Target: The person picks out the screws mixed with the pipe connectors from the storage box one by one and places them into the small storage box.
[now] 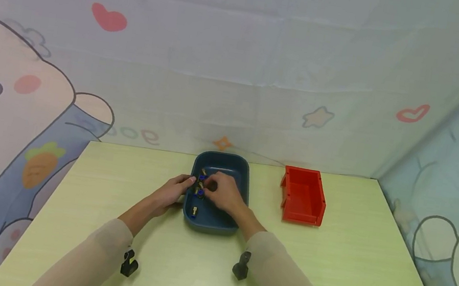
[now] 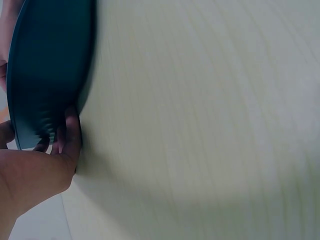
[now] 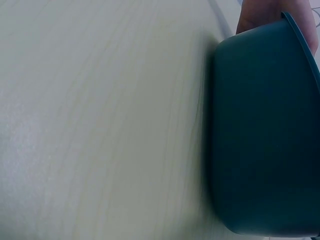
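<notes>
Cloth [image 1: 227, 39] printed with cartoon animals and hearts rises behind the tray, its big figures cut off by the picture's edges. Under the tray spreads a pale wood-grain table [image 1: 370, 273], its near edge out of frame. Two light sleeves [image 1: 289, 280] reach toward the tray from the near side, cropped at the bottom. The dark blue tray [image 1: 218, 220] itself has part of its floor covered by a hand. To the tray's right, well apart, sits a red bin [image 1: 302, 193]. The left hand [image 1: 171, 191] grips the tray's left wall, thumb at the rim, fingers against the outside. The right hand [image 1: 224, 192] dips into the tray, fingertips among small brass-and-blue fittings [image 1: 194, 211]; whether it pinches one I cannot tell, since the tray's wall hides the fingertips in the right wrist view. These fittings lie along the tray's left part, partly overlapped, too small to count surely.
</notes>
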Action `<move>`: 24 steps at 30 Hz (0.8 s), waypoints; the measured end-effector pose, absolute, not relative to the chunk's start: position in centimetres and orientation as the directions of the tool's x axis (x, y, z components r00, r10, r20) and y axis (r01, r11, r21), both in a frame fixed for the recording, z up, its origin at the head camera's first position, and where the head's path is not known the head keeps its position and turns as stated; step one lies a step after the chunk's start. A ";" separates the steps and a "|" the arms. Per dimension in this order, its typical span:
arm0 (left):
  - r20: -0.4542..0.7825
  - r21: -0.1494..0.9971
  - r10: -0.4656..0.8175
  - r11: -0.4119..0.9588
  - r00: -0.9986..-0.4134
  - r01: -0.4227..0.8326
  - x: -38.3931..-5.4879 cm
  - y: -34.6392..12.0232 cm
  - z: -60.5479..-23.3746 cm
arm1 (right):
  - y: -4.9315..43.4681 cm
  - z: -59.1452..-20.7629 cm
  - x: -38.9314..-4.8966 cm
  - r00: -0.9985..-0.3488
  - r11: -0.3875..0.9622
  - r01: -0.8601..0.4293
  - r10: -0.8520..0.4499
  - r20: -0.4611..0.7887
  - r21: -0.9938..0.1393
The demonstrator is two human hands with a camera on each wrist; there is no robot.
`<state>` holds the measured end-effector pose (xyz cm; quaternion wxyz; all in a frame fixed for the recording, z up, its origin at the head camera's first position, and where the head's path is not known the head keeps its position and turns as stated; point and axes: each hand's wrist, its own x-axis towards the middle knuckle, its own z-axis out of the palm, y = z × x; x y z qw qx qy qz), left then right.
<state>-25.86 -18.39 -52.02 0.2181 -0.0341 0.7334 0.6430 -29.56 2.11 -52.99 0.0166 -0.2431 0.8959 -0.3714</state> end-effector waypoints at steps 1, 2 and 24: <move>-0.364 0.928 0.230 0.170 -0.903 -0.331 -25.9 -18.4 -52.1 | 2.1 -53.0 -29.6 -0.880 0.608 -0.428 -0.450 0.153 -0.669; -0.364 0.928 0.229 0.170 -0.903 -0.331 -25.9 -18.4 -52.1 | 2.1 -53.1 -29.6 -0.878 0.610 -0.432 -0.452 0.156 -0.664; -0.365 0.927 0.212 0.169 -0.906 -0.334 -25.9 -18.4 -52.0 | 2.0 -53.6 -29.8 -0.853 0.675 -0.486 -0.506 0.131 -0.555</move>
